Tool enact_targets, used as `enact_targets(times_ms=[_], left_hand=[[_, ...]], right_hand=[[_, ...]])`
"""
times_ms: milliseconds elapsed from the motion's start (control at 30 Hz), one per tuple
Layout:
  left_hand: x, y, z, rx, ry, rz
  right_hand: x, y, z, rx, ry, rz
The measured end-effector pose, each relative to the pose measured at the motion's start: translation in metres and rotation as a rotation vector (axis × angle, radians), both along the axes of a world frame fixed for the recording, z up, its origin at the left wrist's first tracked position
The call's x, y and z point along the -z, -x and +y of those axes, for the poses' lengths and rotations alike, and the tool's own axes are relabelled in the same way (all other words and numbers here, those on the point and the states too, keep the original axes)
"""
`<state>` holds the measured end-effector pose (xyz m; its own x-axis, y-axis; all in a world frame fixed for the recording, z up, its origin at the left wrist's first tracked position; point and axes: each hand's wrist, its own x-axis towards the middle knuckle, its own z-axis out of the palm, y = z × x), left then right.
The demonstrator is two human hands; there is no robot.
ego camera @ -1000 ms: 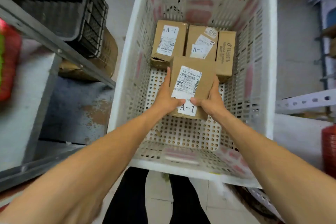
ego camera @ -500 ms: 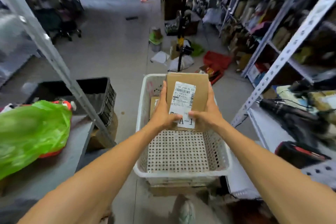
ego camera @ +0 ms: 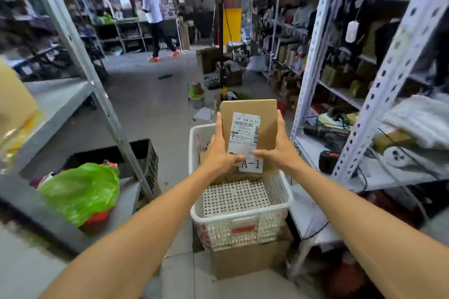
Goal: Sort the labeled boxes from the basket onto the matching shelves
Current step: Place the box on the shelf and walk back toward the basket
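Both hands, left hand (ego camera: 220, 150) at nine o'clock and right hand (ego camera: 283, 150) at three, are gripping the A-1 box (ego camera: 257, 116) above the basket (ego camera: 239, 222), fingers seemingly pressing its edges.

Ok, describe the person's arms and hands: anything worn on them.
Both arms are bare as far up as the view shows: no sleeves visible. The left hand and right hand wear no gloves. No watch, bracelet or ring shows on either, and there are no markings or tape.
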<state>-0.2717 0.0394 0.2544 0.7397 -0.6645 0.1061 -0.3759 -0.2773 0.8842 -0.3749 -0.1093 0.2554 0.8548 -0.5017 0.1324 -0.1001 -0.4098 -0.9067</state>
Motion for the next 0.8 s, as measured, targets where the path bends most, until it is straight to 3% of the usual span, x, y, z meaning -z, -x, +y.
enact_targets(times_ms=[433,800], left_hand=[[-0.006,0.189,-0.028,0.190,0.109,0.012],[-0.031,0.355,-0.139,0.625,0.140,0.025]], right_hand=[[-0.013,0.222,0.009,0.335,0.089,0.041],[-0.041,0.417,-0.033,0.748,0.181,0.051]])
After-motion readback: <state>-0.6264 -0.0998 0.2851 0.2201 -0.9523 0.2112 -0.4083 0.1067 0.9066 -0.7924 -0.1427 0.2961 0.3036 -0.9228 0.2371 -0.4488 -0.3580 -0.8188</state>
